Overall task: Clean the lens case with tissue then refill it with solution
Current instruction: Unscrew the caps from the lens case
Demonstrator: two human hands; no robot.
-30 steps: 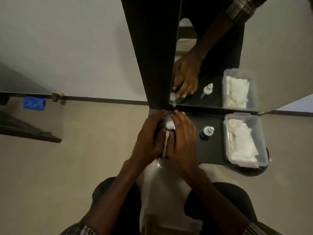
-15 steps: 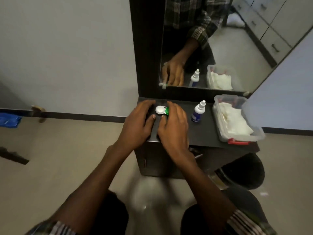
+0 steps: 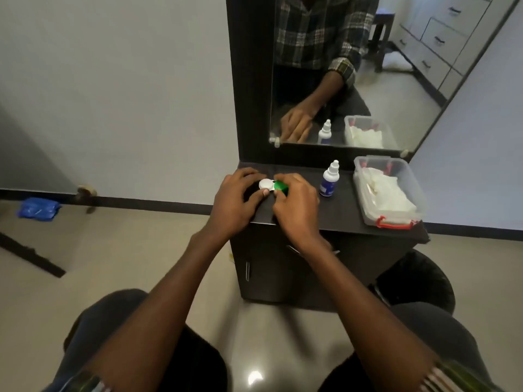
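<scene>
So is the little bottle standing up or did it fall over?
Standing up. The solution bottle sits upright on the dark cabinet top, its white nozzle pointing up, between the hands and the clear tissue box. Neither hand touches it.

On the cabinet top, the lens case lies far left, solution bottle right of it, tissue box rightmost, apparently untouching.

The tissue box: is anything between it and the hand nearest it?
Yes. The solution bottle stands upright on the dark top, between the right hand, which grips the lens case, and the tissue box.
</scene>
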